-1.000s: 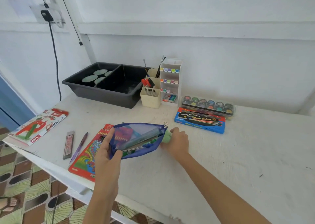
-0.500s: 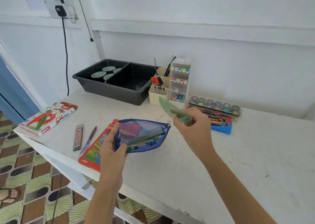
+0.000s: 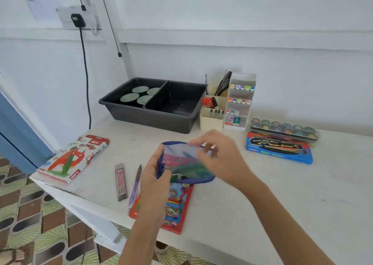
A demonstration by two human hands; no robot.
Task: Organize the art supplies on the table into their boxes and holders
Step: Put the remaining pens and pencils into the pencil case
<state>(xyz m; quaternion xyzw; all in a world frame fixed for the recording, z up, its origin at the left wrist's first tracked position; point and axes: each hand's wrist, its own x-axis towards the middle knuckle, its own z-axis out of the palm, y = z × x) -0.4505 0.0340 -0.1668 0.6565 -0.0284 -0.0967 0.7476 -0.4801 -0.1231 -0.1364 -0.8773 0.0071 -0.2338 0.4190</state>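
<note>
Head view, centre of the frame: the left hand (image 3: pixel 155 181) pinches the near end of the blue mesh pouch (image 3: pixel 184 164), lifted just above the white surface (image 3: pixel 282 194), while the right hand (image 3: pixel 220 156) reaches over its top edge, blurred, so whether it grips anything cannot be told. The step looks like filling or closing the pouch. Next comes the purple pen (image 3: pixel 135 184) and the lead case (image 3: pixel 120 182), lower left, loose beside the red crayon box (image 3: pixel 177 208).

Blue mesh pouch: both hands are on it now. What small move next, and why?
Probably zip it shut. The left hand pinches the blue mesh pouch at its left end, lifted above the red box, while the right hand sits blurred over its top edge. Whether that hand holds anything cannot be told, so first check nothing sticks out.
</note>
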